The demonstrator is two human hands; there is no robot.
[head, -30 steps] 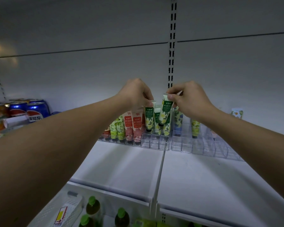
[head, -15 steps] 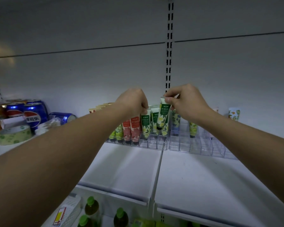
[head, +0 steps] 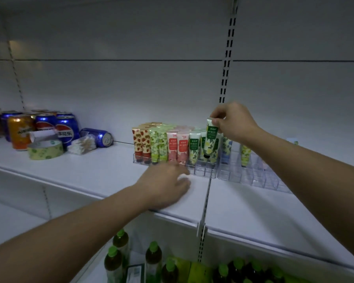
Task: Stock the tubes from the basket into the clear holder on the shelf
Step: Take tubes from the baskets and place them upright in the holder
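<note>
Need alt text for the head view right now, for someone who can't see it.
The right hand pinches a green tube by its top, cap down, over the clear holder on the white shelf. The left hand, blurred, is low by the holder's front. Soda cans stand at left.

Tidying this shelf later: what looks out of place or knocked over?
One blue can lies on its side behind the cotton swabs, while the other cans stand upright. A roll of tape sits among them.

Head-worn view, close, facing shelf [head: 102,176]
</note>
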